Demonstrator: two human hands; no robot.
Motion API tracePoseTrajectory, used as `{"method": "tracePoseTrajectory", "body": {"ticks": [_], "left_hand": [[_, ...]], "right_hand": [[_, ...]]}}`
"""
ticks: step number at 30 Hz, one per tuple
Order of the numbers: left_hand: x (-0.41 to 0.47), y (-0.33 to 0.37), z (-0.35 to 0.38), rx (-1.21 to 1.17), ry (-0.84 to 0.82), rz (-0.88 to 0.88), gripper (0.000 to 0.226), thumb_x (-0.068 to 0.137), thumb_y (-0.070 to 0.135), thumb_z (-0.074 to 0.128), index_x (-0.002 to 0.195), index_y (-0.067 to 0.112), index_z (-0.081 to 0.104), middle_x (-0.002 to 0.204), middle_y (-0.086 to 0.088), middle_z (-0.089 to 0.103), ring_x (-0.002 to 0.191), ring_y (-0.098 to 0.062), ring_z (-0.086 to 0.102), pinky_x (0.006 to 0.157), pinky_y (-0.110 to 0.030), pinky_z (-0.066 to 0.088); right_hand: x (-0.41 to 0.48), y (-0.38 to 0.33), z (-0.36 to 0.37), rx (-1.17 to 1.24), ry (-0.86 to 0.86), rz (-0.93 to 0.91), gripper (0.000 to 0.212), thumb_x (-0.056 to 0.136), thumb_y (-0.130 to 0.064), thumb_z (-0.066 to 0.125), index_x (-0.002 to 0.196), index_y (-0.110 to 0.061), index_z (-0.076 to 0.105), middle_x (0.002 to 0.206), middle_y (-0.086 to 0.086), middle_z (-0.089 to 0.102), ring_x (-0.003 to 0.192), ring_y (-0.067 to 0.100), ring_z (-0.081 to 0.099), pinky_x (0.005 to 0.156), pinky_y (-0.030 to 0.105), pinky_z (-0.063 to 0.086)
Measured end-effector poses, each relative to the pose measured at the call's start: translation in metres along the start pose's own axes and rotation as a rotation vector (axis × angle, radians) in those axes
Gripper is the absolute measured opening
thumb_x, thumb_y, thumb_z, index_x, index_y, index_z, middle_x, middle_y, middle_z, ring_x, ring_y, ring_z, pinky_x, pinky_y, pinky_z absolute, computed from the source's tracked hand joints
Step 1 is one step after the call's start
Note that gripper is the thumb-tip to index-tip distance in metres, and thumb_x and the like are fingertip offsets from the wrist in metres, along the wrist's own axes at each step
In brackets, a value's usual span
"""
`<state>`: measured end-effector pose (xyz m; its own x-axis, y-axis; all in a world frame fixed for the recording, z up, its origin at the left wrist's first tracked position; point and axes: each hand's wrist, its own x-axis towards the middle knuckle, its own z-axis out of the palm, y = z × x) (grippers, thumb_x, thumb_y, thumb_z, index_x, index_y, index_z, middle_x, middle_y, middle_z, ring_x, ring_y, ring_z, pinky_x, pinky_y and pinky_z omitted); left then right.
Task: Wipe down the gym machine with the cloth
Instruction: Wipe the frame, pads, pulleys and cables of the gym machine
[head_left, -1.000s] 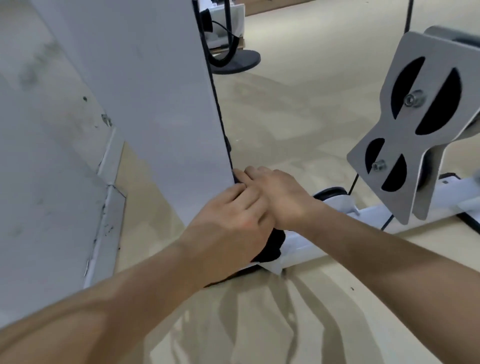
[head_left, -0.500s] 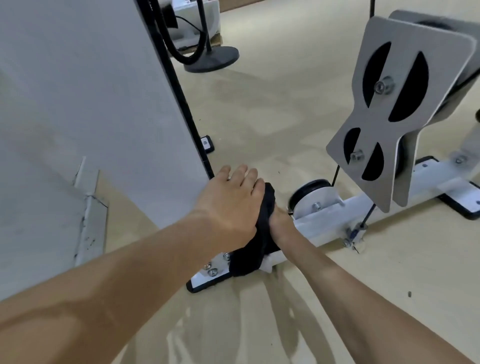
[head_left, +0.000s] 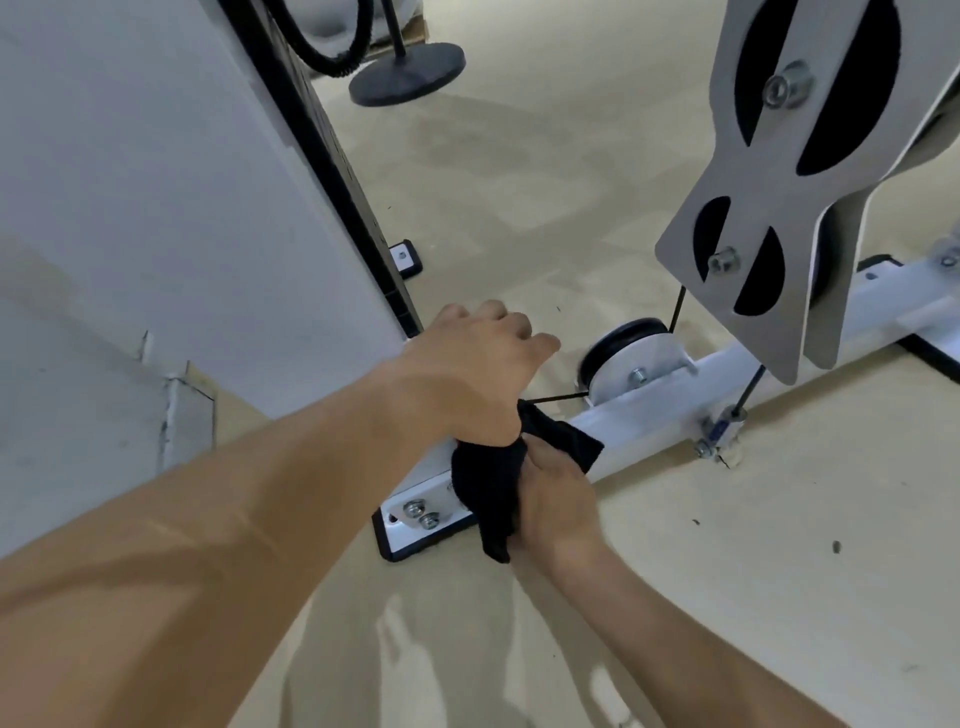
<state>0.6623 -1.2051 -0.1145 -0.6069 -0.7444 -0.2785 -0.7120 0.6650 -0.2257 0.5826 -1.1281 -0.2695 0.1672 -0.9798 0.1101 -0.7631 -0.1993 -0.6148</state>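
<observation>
The gym machine's white base bar (head_left: 649, 415) lies low across the floor, with a small black pulley (head_left: 623, 353) bolted on it. A black cloth (head_left: 488, 483) is bunched over the bar's left end, just above the bolted foot plate (head_left: 410, 519). My right hand (head_left: 556, 493) grips the cloth from the near side, fingers wrapped into it. My left hand (head_left: 467, 374) sits on top with curled fingers, and the cloth's upper end runs under its palm. A thin black cable (head_left: 556, 397) leads from the pulley to under my left hand.
A tall white panel (head_left: 182, 208) with a black edge stands at the left. A grey cut-out pulley plate (head_left: 779, 208) hangs at the upper right, above the bar. A round black stand base (head_left: 405, 73) and a black hose (head_left: 322, 47) are farther back on the beige floor.
Both hands came down from the panel's edge to the base bar with the cloth. My left fingers have curled, and my right hand has shifted to the cloth's near side.
</observation>
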Motion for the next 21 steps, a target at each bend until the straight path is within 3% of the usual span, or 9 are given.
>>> {"method": "tracePoseTrajectory", "body": {"ticks": [2,4,7,9,11,13,14,17,21], "left_hand": [[-0.008,0.003,0.005,0.099,0.112,0.075,0.061,0.073,0.023,0.056,0.133,0.024,0.047,0.129,-0.001,0.05,0.129,-0.023,0.036,0.112,-0.049,0.016],[-0.026,0.007,0.019,0.21,0.259,0.194,0.04,0.08,0.016,0.042,0.114,0.018,0.062,0.122,-0.005,0.056,0.129,-0.026,0.041,0.116,-0.053,0.006],[-0.061,0.02,0.055,0.299,0.188,0.279,0.074,0.087,0.009,-0.006,0.102,0.011,0.066,0.119,-0.014,0.06,0.127,-0.034,0.046,0.118,-0.051,0.005],[-0.076,0.036,0.085,0.161,0.144,0.2,0.064,0.086,0.007,0.009,0.123,0.009,0.061,0.132,-0.013,0.056,0.13,-0.03,0.046,0.118,-0.044,0.016],[-0.077,0.049,0.108,-0.16,0.076,-0.019,0.067,0.082,0.008,0.03,0.149,0.011,0.031,0.154,-0.007,0.033,0.141,-0.019,0.033,0.112,-0.03,0.03],[-0.076,0.061,0.119,-0.361,-0.002,-0.235,0.079,0.083,0.01,0.041,0.154,0.015,0.006,0.161,0.0,0.011,0.146,-0.012,0.017,0.105,-0.022,0.033],[-0.074,0.066,0.124,-0.381,0.001,-0.274,0.082,0.085,0.012,0.043,0.154,0.016,-0.001,0.162,0.0,0.003,0.148,-0.013,0.01,0.108,-0.023,0.03],[-0.07,0.083,0.129,-0.375,-0.056,-0.298,0.083,0.09,0.017,0.046,0.154,0.02,-0.007,0.162,-0.008,-0.011,0.149,-0.022,-0.006,0.119,-0.034,0.015],[-0.062,0.091,0.124,-0.444,-0.103,-0.35,0.077,0.093,0.023,0.048,0.154,0.025,0.0,0.162,-0.006,-0.01,0.149,-0.024,-0.006,0.117,-0.037,0.023]], "right_hand": [[-0.013,0.018,-0.013,-0.114,0.08,-0.221,0.025,0.075,-0.006,0.069,0.099,-0.003,0.075,0.103,0.01,0.073,0.1,0.027,0.07,0.084,0.04,0.058],[-0.023,0.046,-0.033,-0.219,0.168,-0.288,0.035,0.082,-0.014,0.048,0.102,-0.004,0.075,0.106,0.01,0.073,0.1,0.028,0.07,0.085,0.041,0.057],[-0.034,0.072,-0.054,-0.213,0.314,-0.054,0.036,0.079,-0.004,0.051,0.108,0.0,0.071,0.109,0.014,0.071,0.106,0.032,0.066,0.089,0.034,0.053],[-0.034,0.052,-0.031,-0.234,0.291,0.057,0.046,0.068,0.001,0.062,0.114,-0.001,0.068,0.11,0.015,0.068,0.11,0.036,0.062,0.092,0.04,0.051],[-0.036,0.015,0.004,-0.24,0.202,0.05,0.049,0.068,-0.009,0.066,0.117,-0.009,0.067,0.109,0.008,0.067,0.108,0.032,0.061,0.098,0.045,0.046],[-0.039,0.001,0.012,-0.193,0.164,-0.053,0.049,0.075,-0.016,0.064,0.124,-0.013,0.064,0.12,0.0,0.065,0.115,0.023,0.059,0.103,0.044,0.042],[-0.038,0.011,0.002,-0.219,0.147,-0.139,0.051,0.077,-0.019,0.06,0.128,-0.014,0.061,0.127,-0.002,0.062,0.119,0.02,0.057,0.104,0.041,0.042],[-0.041,0.062,-0.041,-0.375,0.088,-0.202,0.053,0.077,-0.013,0.056,0.13,-0.011,0.061,0.129,0.003,0.063,0.116,0.023,0.061,0.094,0.038,0.049],[-0.034,0.077,-0.053,-0.297,0.202,0.129,0.06,0.074,0.001,0.067,0.133,-0.001,0.056,0.136,0.015,0.057,0.13,0.035,0.049,0.098,0.048,0.046]]}}
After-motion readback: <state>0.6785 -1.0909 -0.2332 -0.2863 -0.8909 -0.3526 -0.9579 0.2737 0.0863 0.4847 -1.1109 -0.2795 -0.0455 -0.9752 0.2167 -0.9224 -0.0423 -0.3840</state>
